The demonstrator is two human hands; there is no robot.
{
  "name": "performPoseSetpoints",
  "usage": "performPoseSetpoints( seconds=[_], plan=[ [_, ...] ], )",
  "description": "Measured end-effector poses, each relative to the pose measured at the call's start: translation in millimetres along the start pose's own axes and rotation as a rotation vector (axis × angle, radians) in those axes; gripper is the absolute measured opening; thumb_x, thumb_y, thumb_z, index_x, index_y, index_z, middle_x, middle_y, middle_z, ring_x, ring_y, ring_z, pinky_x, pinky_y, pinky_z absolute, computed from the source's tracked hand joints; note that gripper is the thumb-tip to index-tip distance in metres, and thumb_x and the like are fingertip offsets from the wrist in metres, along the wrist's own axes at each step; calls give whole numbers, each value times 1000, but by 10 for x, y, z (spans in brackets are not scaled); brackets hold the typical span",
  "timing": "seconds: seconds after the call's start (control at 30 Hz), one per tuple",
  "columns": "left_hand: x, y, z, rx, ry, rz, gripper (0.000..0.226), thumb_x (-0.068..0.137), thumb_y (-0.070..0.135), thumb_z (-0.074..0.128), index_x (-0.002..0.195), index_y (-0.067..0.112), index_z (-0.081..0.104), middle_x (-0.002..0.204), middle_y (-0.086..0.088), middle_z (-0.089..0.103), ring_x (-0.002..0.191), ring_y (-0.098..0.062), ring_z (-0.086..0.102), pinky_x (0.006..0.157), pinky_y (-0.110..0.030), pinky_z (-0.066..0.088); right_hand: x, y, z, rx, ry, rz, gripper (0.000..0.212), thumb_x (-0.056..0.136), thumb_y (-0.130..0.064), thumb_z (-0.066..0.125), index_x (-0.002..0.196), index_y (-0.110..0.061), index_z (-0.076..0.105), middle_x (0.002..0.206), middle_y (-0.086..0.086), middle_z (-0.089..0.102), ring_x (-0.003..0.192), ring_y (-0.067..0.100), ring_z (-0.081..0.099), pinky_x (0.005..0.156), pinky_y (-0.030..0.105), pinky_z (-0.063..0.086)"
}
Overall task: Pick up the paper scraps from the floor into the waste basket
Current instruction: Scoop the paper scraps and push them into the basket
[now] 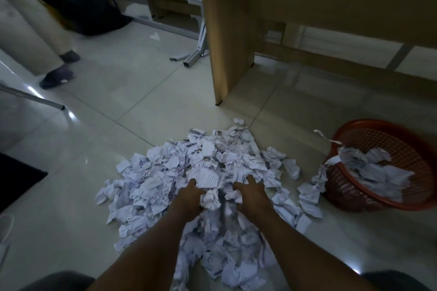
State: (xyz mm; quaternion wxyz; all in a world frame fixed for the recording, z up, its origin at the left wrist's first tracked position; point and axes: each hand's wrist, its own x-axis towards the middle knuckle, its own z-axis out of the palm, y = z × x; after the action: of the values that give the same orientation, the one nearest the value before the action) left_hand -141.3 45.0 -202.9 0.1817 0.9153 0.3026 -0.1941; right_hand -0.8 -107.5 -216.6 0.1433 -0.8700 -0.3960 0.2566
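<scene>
A big pile of crumpled white paper scraps [208, 168] covers the tiled floor in front of me. My left hand [189, 194] and my right hand [250, 194] are both down in the middle of the pile, fingers curled into the scraps on either side of a crumpled clump [210, 198]. A red mesh waste basket [354, 194] lies tipped on its side at the right, with several scraps inside it [373, 170] and a few loose ones by its rim [309, 189].
A wooden desk panel [227, 30] stands on the floor beyond the pile. Another person's legs and shoes [56, 75] are at the far left. Metal legs [191, 59] lie at the back, a dark mat [16, 177] at the left.
</scene>
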Motion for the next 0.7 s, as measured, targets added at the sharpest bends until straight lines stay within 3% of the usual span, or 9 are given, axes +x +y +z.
performPoseSetpoints(
  seconds=[0.07,0.17,0.27,0.37,0.43,0.5,0.6,0.7],
  plan=[
    [38,53,-151,-24,21,39,42,80,31,69,121,23,60,128,-7,43,116,-31,54,93,-34,46,-31,-7,-226,4,60,-28,42,83,-33,72,121,-34,54,139,6,32,126,37,35,93,39,44],
    [54,222,-469,-26,67,64,41,81,24,66,120,17,62,130,-14,46,124,-30,48,97,-33,44,-146,11,-617,36,148,-63,40,81,-28,74,116,-33,56,139,5,33,124,37,38,92,39,46],
    [97,403,-772,-93,203,145,45,75,21,65,119,15,66,126,-21,57,125,-36,49,97,-42,48,-238,53,-977,50,240,-86,41,78,-27,76,113,-35,57,136,4,36,119,35,43,90,36,46],
    [415,311,-830,-126,309,200,48,71,31,56,116,20,68,117,-19,62,107,-37,59,94,-44,50,-356,79,-1258,36,308,-100,42,77,-21,72,115,-33,60,138,4,35,114,34,42,88,34,44],
    [423,460,-982,-94,312,218,36,73,34,53,105,24,68,102,-15,64,92,-35,60,85,-47,53,-457,133,-1445,28,348,-104,44,76,-20,71,117,-32,60,140,4,35,112,32,42,87,32,44],
    [274,716,-1207,-94,306,237,25,74,26,63,98,22,69,92,-16,63,86,-35,60,80,-43,54,-507,214,-1635,32,398,-104,44,73,-20,71,115,-30,62,136,5,41,109,32,46,87,32,44],
    [46,1092,-1524,-145,366,246,35,77,19,73,111,17,69,105,-19,55,89,-37,61,84,-38,51,-526,361,-1906,53,477,-110,43,65,-17,69,107,-26,66,126,10,50,105,33,54,85,31,44],
    [101,1293,-1650,-153,451,291,36,80,21,72,115,14,68,113,-20,57,94,-37,63,88,-36,48,-591,541,-2154,40,531,-80,43,67,-15,73,109,-24,65,130,11,48,106,30,54,87,32,44]
  ],
)
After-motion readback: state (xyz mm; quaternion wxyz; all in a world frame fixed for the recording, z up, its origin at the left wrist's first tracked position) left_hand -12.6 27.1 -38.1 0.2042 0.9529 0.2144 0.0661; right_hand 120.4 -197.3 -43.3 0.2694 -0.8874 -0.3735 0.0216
